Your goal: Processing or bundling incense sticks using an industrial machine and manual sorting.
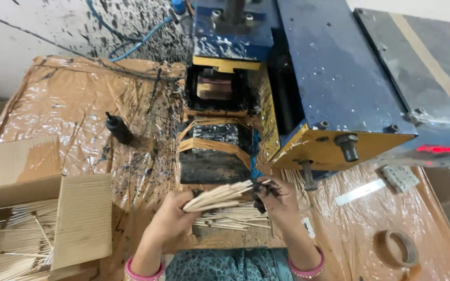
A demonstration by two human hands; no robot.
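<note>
My left hand (170, 216) grips a bundle of thin pale wooden sticks (217, 196), held nearly level with the tips pointing right. My right hand (277, 200), its fingertips stained black, pinches the right end of the same bundle. Under both hands lies a loose pile of more sticks (233, 218) on the plastic-covered table (74, 99). Just beyond the hands sits the black, ink-smeared feed tray (212, 156) of a blue and yellow machine (329, 78).
An open cardboard box (22, 229) full of sticks stands at the lower left. A small black bottle (118, 128) stands on the table left of the machine. A roll of tape (399, 248) lies at the lower right. Blue hoses (131, 47) run along the spattered wall.
</note>
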